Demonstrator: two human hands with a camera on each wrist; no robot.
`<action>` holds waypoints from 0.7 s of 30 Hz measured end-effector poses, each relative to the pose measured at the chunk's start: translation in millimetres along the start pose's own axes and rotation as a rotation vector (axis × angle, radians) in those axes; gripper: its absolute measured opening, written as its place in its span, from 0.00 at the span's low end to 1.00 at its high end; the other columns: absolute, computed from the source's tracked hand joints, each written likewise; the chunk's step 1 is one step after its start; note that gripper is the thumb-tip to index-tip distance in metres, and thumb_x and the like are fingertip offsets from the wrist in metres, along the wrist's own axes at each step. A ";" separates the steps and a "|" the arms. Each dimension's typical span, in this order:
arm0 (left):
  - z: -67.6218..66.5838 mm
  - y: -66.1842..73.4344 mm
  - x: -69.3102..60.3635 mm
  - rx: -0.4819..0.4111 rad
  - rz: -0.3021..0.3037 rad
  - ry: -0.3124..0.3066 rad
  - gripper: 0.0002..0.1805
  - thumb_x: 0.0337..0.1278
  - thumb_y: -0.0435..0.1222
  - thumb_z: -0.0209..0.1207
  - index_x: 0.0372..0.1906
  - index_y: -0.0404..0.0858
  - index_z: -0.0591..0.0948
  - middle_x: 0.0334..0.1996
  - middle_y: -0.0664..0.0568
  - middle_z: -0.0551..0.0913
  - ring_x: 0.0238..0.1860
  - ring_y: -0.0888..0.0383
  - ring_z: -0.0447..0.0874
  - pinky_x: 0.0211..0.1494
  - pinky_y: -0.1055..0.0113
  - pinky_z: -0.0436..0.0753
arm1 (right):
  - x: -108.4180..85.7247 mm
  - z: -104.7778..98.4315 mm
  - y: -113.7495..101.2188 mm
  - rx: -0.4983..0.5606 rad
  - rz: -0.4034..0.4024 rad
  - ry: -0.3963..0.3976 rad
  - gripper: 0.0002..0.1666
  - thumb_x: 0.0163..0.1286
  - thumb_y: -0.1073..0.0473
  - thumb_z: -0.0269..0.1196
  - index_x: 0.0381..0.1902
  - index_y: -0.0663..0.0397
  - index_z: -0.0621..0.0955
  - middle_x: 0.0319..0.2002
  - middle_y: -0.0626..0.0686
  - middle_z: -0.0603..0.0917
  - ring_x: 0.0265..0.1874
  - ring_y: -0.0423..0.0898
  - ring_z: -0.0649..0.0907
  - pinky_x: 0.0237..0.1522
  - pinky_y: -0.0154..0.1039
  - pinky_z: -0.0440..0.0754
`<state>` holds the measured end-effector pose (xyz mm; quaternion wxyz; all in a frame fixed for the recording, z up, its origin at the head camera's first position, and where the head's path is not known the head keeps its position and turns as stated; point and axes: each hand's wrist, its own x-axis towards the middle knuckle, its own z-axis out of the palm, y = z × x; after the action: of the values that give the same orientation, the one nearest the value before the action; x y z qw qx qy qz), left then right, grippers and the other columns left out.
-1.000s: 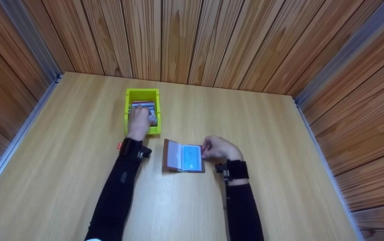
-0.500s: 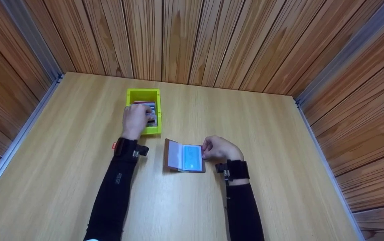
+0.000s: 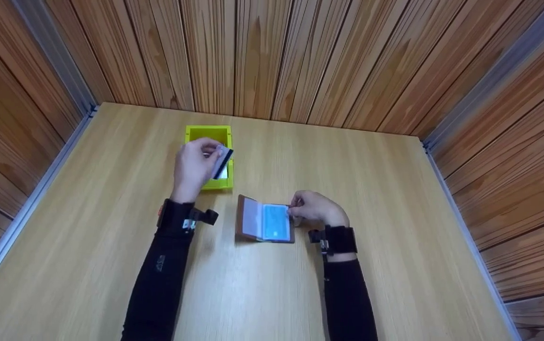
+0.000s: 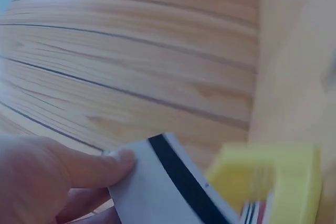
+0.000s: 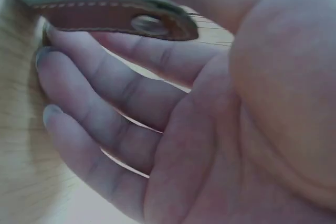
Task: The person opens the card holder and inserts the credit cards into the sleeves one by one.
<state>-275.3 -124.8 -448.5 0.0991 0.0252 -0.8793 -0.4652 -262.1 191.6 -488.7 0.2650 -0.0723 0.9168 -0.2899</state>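
My left hand (image 3: pixel 191 166) pinches a white card with a black magnetic stripe (image 3: pixel 223 163) between thumb and fingers, just above a lime-green bin (image 3: pixel 208 134). In the left wrist view the thumb lies flat on the striped face of the card (image 4: pixel 144 182). A brown card holder (image 3: pixel 240 215) lies spread on the table, a blue card (image 3: pixel 276 222) showing in its clear sleeve. My right hand (image 3: pixel 319 208) pinches the holder's right edge. In the right wrist view its stitched strap with a metal snap (image 5: pixel 100 14) sticks out between thumb and fingers.
More cards (image 4: pixel 253 212) stand inside the bin, partly hidden by the left hand. The wooden table (image 3: pixel 395 237) meets a plank wall (image 3: pixel 262 57) at the back, with metal rails along both sides.
My left hand has risen out of the bin with the white card in its fingers. The right hand stays at the holder's edge, its fingertips shifted slightly.
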 end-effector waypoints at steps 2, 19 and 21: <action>0.2 5.0 -3.4 -0.083 -0.022 -0.026 0.13 0.75 0.34 0.66 0.58 0.37 0.89 0.55 0.40 0.92 0.57 0.45 0.92 0.63 0.50 0.90 | -0.5 -1.7 -1.3 -0.005 -0.036 0.041 0.11 0.80 0.51 0.66 0.49 0.51 0.85 0.44 0.54 0.88 0.41 0.48 0.84 0.41 0.40 0.80; 60.2 30.1 -40.9 -0.247 0.956 -0.078 0.04 0.64 0.25 0.71 0.40 0.34 0.92 0.44 0.44 0.96 0.54 0.46 0.95 0.70 0.53 0.88 | -21.8 -17.2 -42.3 0.504 -0.345 0.250 0.29 0.89 0.45 0.50 0.54 0.64 0.87 0.34 0.53 0.93 0.32 0.45 0.90 0.39 0.35 0.86; 64.5 31.7 -42.2 -0.237 0.998 -0.081 0.03 0.64 0.25 0.71 0.39 0.34 0.92 0.43 0.45 0.96 0.56 0.45 0.94 0.69 0.52 0.87 | -24.0 -19.2 -44.3 0.540 -0.367 0.215 0.24 0.87 0.50 0.54 0.56 0.66 0.87 0.34 0.49 0.92 0.32 0.43 0.90 0.37 0.33 0.85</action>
<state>-245.2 -48.7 -464.1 0.2770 -0.4269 -0.7286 -0.4584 -252.8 171.6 -439.4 0.1198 -0.1326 0.8014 -0.5708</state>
